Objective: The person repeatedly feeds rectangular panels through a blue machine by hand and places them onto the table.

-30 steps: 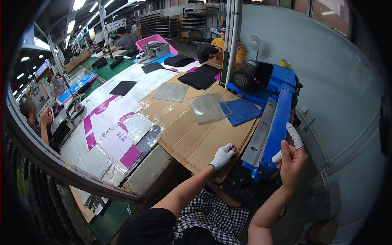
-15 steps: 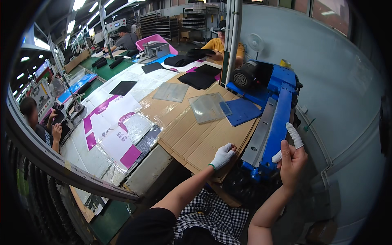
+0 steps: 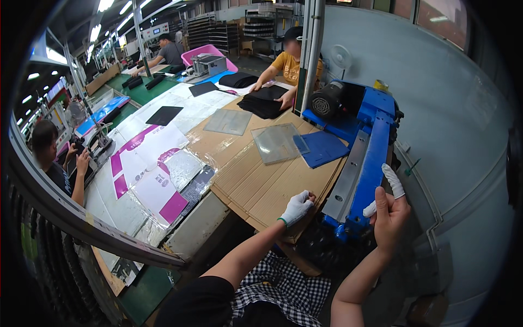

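My left hand (image 3: 297,209), in a white glove with bare fingertips, is closed at the near right edge of the cardboard sheet (image 3: 256,199). Its fingers are curled together, and anything between them is too small to make out. To its right is the long blue machine (image 3: 366,182) with a grey metal bar (image 3: 348,174) along its side. My right hand (image 3: 389,218) is raised at the machine's near end, the index finger stretched up and apart from the thumb, with nothing visible in it. White covers sheathe the index finger and another fingertip.
On the cardboard lie blue sheets (image 3: 326,151) and clear plates (image 3: 275,144) (image 3: 227,122). Across the table a co-worker in yellow (image 3: 289,65) handles black pieces (image 3: 261,106). A metal post (image 3: 309,54) rises beside the black motor (image 3: 326,101). Another person (image 3: 52,158) sits far left.
My hands have hardly moved. The co-worker in yellow has lowered black pieces onto the stack and now has both hands on it. The person at left has shifted upward in view.
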